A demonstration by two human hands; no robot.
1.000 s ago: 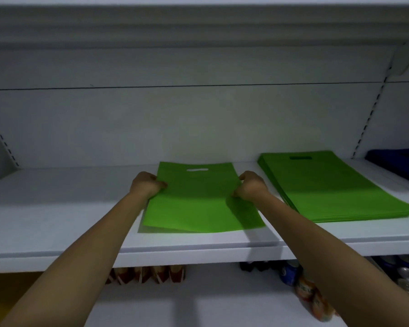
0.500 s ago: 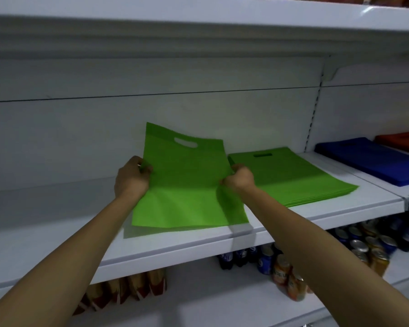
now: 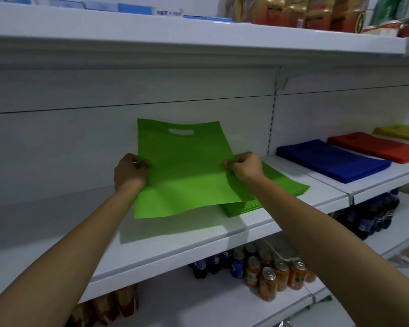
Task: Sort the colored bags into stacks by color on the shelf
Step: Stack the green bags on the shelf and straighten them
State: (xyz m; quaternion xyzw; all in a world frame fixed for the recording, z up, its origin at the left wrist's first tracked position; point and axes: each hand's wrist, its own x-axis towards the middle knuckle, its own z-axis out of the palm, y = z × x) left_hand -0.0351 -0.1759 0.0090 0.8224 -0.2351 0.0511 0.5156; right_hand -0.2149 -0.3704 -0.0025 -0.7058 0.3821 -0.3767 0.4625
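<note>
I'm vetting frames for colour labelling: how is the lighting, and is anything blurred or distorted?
Head view: soft light; the held flat green fabric bag casts a blurry-edged shadow on the white shelf beneath it. Head view: shelf edges bow, wide-angle distortion. Head view: left hand and right hand pinching the bag look sharp; no strong glare.

The green bag [image 3: 182, 175] between my left grip [image 3: 130, 173] and right grip [image 3: 244, 167] looks like thin, matt cloth. Below my grip the shelf [image 3: 175, 244] is smooth white with a dull sheen. Lower still, the cans [image 3: 267, 282] have glossy metal tops.
</note>
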